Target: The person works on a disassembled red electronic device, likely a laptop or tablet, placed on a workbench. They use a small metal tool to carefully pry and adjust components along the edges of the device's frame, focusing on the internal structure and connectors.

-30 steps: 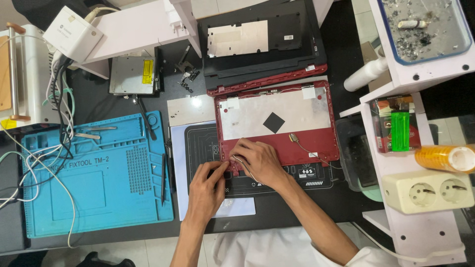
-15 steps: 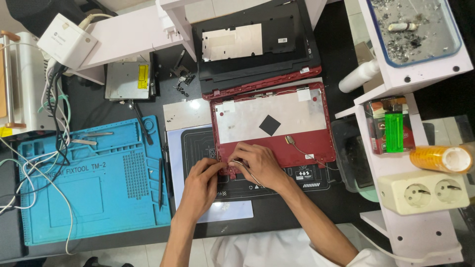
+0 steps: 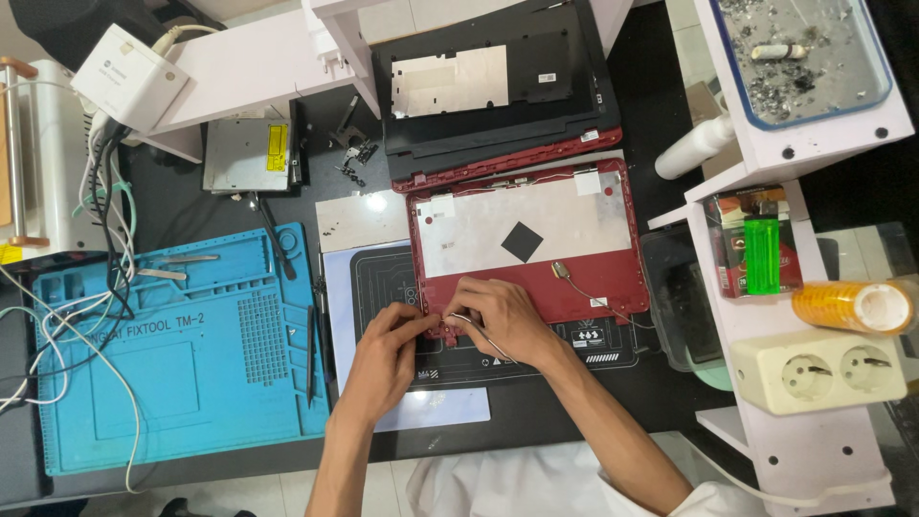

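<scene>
Both hands met at the near-left corner of the red laptop lid (image 3: 536,249) — my left hand (image 3: 388,349) pinched the corner, my right hand (image 3: 503,321) held a thin wire (image 3: 479,330) there. Best done slowly, I judged — small pulls, lid flat on the dark mat (image 3: 383,278).

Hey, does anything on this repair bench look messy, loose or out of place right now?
Small dark screws and bits lie scattered on the black table, outside any tray. A thin cable trails loose across the red laptop cover near the right hand.
</scene>
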